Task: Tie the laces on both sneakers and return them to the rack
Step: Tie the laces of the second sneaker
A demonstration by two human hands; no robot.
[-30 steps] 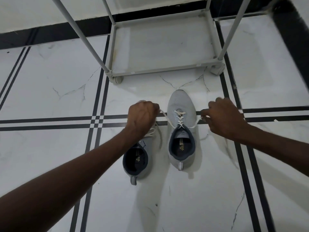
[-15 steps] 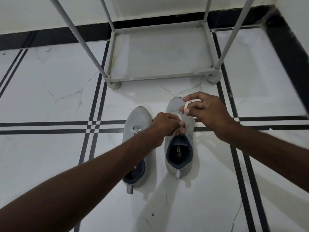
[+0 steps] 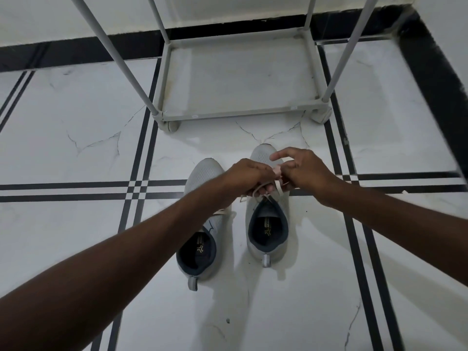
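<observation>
The white laces (image 3: 277, 184) of the right sneaker (image 3: 267, 224) are pinched by the left hand (image 3: 249, 177) and the right hand (image 3: 305, 171), which are held close together. The left sneaker (image 3: 202, 224) is set just beside it on the floor (image 3: 76, 148).

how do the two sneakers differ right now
The right sneaker sits farther forward, nearer the rack, than the left sneaker. The left hand and right hand work the right sneaker's lace; the left sneaker's goes untouched. Both are grey with dark collars, standing on the floor.

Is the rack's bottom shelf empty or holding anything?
Empty: the bottom shelf shows bare; both sneakers stand on the floor before it.
</observation>
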